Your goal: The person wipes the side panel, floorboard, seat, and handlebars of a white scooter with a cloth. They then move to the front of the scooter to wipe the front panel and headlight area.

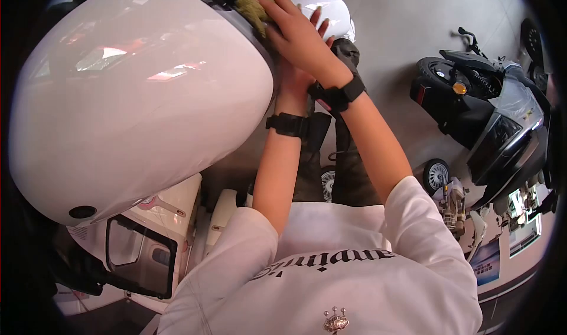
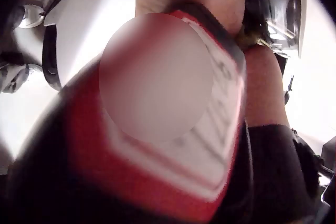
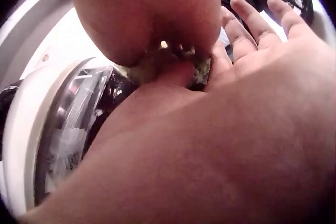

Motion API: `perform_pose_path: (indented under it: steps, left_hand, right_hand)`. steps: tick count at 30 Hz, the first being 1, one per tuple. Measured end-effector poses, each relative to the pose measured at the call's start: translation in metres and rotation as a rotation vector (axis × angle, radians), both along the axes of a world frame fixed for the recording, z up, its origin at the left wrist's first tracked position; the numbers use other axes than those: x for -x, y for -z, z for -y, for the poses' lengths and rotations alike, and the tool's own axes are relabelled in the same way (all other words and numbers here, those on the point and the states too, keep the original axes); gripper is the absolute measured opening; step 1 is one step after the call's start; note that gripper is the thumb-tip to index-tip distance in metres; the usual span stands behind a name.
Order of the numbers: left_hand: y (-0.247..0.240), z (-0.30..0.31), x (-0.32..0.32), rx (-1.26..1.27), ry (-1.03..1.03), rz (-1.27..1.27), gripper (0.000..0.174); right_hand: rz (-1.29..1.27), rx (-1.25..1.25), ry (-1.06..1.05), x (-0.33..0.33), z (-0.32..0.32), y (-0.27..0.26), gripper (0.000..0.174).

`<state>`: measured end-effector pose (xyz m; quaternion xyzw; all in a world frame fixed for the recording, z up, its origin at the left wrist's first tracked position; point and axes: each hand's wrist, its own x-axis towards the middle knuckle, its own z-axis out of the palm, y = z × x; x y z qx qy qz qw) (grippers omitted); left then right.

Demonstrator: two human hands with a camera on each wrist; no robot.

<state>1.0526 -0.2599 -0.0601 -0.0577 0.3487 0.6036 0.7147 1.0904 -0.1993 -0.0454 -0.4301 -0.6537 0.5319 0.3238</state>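
A big glossy white scooter front panel (image 1: 136, 98) fills the left of the head view. At its upper edge lies an olive-green cloth (image 1: 251, 7). My right hand (image 1: 295, 31) lies flat on the cloth with straight fingers, pressing it against the panel. In the right wrist view the right hand's palm and straight fingers (image 3: 252, 24) show, with the cloth (image 3: 197, 71) bunched by the thumb beside a clear headlight lens (image 3: 68, 129). My left hand (image 1: 292, 81) sits just beneath the right wrist, its fingers hidden. The left wrist view is blocked by a blurred red and black device (image 2: 173, 145).
A black and grey scooter (image 1: 478, 104) stands on the grey floor at the right. A small wheel (image 1: 437, 174) and posters lie below it. White bodywork with a dark-framed window (image 1: 139, 255) sits at the lower left, close to my torso.
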Motion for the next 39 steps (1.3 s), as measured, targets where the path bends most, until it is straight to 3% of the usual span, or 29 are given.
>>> perform_pose_path:
  steps: [3,5,6,8,11,15,17,20,23,26,29,31,33,37,39]
  left_hand:
    - [0.008,0.029,-0.005,0.018,0.062,0.039,0.058]
    - [0.011,0.068,-0.003,0.096,0.066,0.058,0.059]
    - [0.017,0.088,0.000,0.161,-0.015,0.129,0.060]
    - [0.018,0.111,0.011,0.197,-0.176,0.320,0.061]
    - [0.003,0.110,0.025,0.225,-0.290,0.473,0.059]
    - [-0.003,0.082,0.025,0.215,-0.110,0.344,0.060]
    - [-0.004,0.069,0.024,0.200,-0.023,0.287,0.060]
    - [-0.005,0.054,0.024,0.169,0.095,0.204,0.061]
    - [0.001,0.061,0.025,0.137,0.179,0.138,0.061]
    - [0.034,0.120,0.031,0.242,-0.067,0.313,0.058]
    - [0.029,0.169,0.048,0.296,-0.107,0.319,0.058]
    - [0.024,0.181,0.055,0.350,-0.023,0.168,0.057]
    - [0.022,0.164,0.051,0.325,0.026,0.175,0.057]
    - [0.030,0.115,0.031,0.161,0.155,0.157,0.061]
    - [0.038,0.112,0.023,0.162,0.134,0.273,0.062]
  right_hand:
    - [0.036,0.083,0.017,-0.014,0.038,-0.010,0.062]
    - [0.348,0.611,-0.044,-0.025,0.065,-0.035,0.057]
    - [0.042,0.418,0.038,-0.032,0.096,-0.007,0.058]
    - [0.031,0.391,0.067,-0.024,0.139,0.012,0.063]
    - [0.112,0.312,0.106,-0.006,0.136,-0.004,0.072]
    - [0.139,0.093,0.238,0.002,0.076,0.002,0.068]
    - [0.112,-0.068,0.196,0.003,0.047,0.003,0.067]
    - [0.131,-0.084,0.167,0.004,0.044,0.003,0.065]
    - [0.203,-0.066,0.222,0.006,0.081,0.018,0.063]
    - [0.354,-0.042,0.181,0.010,0.132,0.018,0.047]
    - [0.376,-0.011,0.069,0.020,0.191,0.031,0.036]
    - [0.359,-0.013,0.069,0.021,0.196,0.032,0.040]
    - [0.338,-0.019,0.070,0.020,0.188,0.028,0.043]
    - [0.299,0.001,0.367,0.009,0.125,0.021,0.061]
    - [0.324,-0.131,0.263,-0.004,0.092,0.025,0.065]
